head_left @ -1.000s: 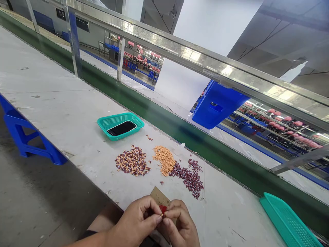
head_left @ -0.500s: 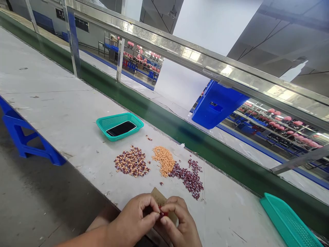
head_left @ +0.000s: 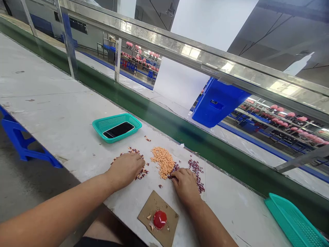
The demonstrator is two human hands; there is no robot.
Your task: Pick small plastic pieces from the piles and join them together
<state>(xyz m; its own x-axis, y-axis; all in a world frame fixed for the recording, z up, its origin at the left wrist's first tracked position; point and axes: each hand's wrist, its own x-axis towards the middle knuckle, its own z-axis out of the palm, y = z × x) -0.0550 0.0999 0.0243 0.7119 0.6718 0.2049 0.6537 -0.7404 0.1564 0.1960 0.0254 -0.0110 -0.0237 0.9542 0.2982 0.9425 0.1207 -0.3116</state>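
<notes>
My left hand (head_left: 127, 166) lies over the pile of mixed dark-red and orange pieces (head_left: 141, 174), its fingers bent down and together, fingertips hidden. With curled fingers, my right hand (head_left: 186, 183) touches the pile of dark purple-red pieces (head_left: 196, 168) where it meets the heap of small orange pieces (head_left: 163, 161). Whatever either hand grips is too small or hidden to make out. Nearer to me, between my forearms, a brown square board (head_left: 160, 236) carries a round, shiny red thing (head_left: 160, 219) with orange scraps beside it.
A green basket (head_left: 117, 137) holding a phone (head_left: 119, 130) stands behind the left pile. Another green basket (head_left: 295, 219) is at the right edge. The white table (head_left: 64, 106) borders a green strip (head_left: 154, 113). A blue stool (head_left: 25, 140) stands at the left.
Both hands were together over the board, fingers pinching a small dark piece. They have moved apart and forward, left to the mixed pile, right to the purple-red pile. The red round thing is uncovered.
</notes>
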